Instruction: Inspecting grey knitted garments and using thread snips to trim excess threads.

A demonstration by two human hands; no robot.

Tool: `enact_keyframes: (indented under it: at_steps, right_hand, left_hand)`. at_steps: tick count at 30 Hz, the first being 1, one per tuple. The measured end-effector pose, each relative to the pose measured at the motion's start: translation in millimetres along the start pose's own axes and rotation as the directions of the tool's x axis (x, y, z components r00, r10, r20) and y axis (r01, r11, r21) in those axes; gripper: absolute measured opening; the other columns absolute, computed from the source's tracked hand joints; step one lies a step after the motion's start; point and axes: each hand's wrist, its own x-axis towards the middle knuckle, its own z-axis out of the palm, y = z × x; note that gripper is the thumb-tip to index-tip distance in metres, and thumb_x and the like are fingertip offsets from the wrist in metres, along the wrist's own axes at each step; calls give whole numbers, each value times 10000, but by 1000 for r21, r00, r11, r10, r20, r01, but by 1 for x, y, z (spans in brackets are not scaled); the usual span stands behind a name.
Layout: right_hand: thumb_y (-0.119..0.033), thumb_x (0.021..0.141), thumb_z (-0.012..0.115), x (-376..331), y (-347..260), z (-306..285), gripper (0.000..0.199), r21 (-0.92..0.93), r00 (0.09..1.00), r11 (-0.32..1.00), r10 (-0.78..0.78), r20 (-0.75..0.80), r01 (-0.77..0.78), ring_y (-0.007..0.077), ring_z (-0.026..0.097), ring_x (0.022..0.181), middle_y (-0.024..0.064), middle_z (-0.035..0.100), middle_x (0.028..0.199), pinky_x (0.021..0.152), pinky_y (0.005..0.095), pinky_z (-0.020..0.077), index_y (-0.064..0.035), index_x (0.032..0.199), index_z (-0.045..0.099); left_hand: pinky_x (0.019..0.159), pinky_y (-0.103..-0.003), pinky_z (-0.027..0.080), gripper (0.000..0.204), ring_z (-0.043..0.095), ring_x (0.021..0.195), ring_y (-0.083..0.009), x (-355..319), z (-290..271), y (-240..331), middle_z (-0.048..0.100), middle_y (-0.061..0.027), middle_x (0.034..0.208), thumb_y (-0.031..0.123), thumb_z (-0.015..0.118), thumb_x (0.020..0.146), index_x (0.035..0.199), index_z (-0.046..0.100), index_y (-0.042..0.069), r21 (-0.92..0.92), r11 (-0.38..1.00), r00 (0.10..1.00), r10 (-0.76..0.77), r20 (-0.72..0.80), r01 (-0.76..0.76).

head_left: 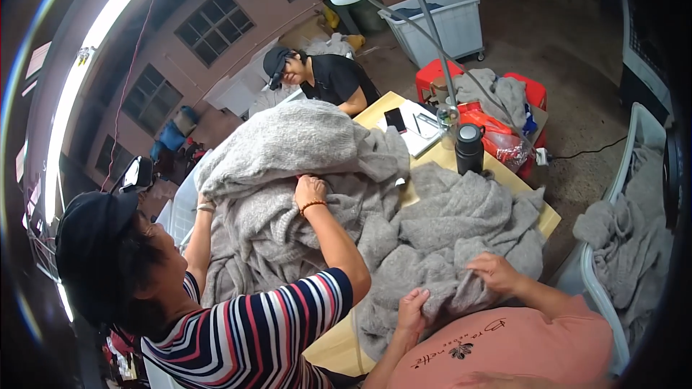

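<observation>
A grey knitted cloth (461,245) lies in loose folds on the table in front of me. My left hand (412,311) has its fingers closed on the cloth's near edge. Farther right, my right hand (494,272) pinches the same cloth between thumb and fingers. A stretch of the knit sags between both hands. To my left, a large heap of grey knitwear (288,140) is being handled by a person in a striped shirt (267,324). Whether that heap and my cloth are separate pieces, I cannot tell.
A black flask (469,150), a glass jar (447,124) and a phone (395,119) stand or lie on the wooden table (548,217). Grey knits fill a pale bin (585,274) at my right. Across the table is a person in black (339,75). A lamp arm (432,29) crosses above.
</observation>
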Motion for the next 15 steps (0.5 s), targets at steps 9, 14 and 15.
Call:
enact_keyframes:
  at_steps: [9, 14, 15]
  right_hand:
    - [54, 623, 436, -4, 14, -5, 295, -32, 998, 999, 17, -58, -19, 324, 565, 744, 160, 583, 793, 692, 358, 457, 1, 865, 596]
    - [69, 631, 415, 20, -18, -67, 274, 164, 826, 982, 14, -563, 95, 226, 561, 660, 117, 579, 746, 624, 272, 439, -5, 831, 587]
    - [52, 656, 448, 22, -43, -88, 204, 57, 767, 976, -127, -629, 209, 207, 559, 681, 101, 579, 745, 620, 280, 440, -11, 801, 576]
  left_hand:
    - [621, -237, 437, 36, 539, 649, -105, 2, 0, 27, 589, -40, 752, 42, 553, 791, 796, 574, 14, 27, 988, 984, 147, 102, -151]
    - [565, -260, 442, 68, 529, 598, -143, -36, 66, 78, 569, -71, 705, 60, 580, 725, 685, 540, 22, 65, 968, 964, 231, 133, -241]
    - [550, -265, 438, 92, 524, 587, -149, -46, 83, 88, 563, -79, 691, 71, 577, 705, 654, 519, 21, -19, 890, 806, 421, 415, -455]
